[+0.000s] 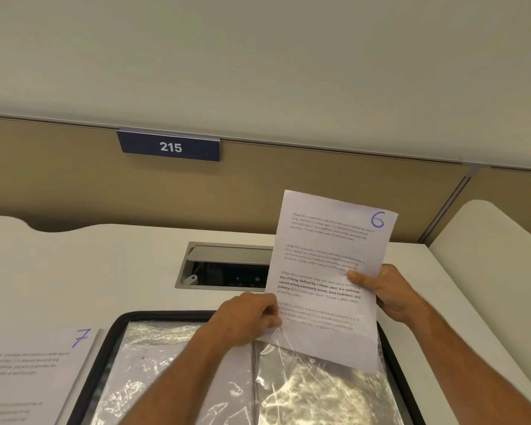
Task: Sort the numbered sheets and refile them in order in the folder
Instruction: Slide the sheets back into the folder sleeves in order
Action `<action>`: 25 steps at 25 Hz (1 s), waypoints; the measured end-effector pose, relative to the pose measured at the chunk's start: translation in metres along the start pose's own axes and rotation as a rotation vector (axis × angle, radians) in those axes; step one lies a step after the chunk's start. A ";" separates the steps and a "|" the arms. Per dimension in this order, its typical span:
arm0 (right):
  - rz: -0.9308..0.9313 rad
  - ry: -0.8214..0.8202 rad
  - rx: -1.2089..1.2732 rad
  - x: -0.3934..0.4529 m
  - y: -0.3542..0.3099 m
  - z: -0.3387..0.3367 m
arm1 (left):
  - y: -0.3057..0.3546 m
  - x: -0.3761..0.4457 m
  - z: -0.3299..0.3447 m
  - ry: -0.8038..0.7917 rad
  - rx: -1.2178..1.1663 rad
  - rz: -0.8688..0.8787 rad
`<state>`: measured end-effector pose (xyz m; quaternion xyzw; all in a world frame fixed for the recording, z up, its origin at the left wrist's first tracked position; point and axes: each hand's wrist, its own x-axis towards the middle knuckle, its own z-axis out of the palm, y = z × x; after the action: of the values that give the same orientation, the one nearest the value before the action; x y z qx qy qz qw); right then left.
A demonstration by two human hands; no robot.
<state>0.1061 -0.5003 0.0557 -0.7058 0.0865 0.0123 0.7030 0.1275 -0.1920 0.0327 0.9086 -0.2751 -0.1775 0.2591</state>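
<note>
Two hands share the work, as I read it from my remote seat. Nearest me, the folder [393, 357] lies open on the desk [105, 271], its crinkled clear sleeves [319, 394] facing up. My left hand [246, 320] curls its fingers round the mouth of the right-hand sleeve and the lower left edge of the sheet marked 6 [328, 271], probably to keep the plastic open. My right hand [387, 292] pinches the sheet's right edge, thumb pressed on the printed face and the other fingers hidden behind, which holds the paper nearly upright so its lower part can enter the sleeve; that lower part already shows behind the plastic. I judge the limp, clinging plastic to be the main obstacle, since the bottom corner could catch and buckle. Left of the folder a sheet marked 7 [28, 369] lies flat on top of a pile, presumably waiting its turn. Beyond the sheet an open cable hatch [224, 265] is sunk in the desk, partly hidden by the paper. Farthest off, a partition [288, 185] carries a blue plate [169, 146] reading 215.
</note>
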 end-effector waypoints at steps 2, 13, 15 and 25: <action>0.046 -0.073 -0.041 0.003 0.000 -0.001 | 0.000 0.000 0.000 -0.014 0.008 0.010; 0.253 0.067 -0.058 -0.001 0.018 0.020 | 0.008 0.001 0.023 0.080 -0.164 -0.026; 0.271 0.095 -0.051 -0.004 0.019 0.020 | 0.010 0.004 0.025 0.127 -0.160 -0.045; 0.307 0.044 -0.204 -0.013 0.011 0.013 | 0.016 0.005 0.032 0.175 -0.117 -0.085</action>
<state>0.0935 -0.4864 0.0469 -0.7521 0.2071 0.1126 0.6155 0.1103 -0.2180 0.0154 0.9148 -0.2019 -0.1240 0.3271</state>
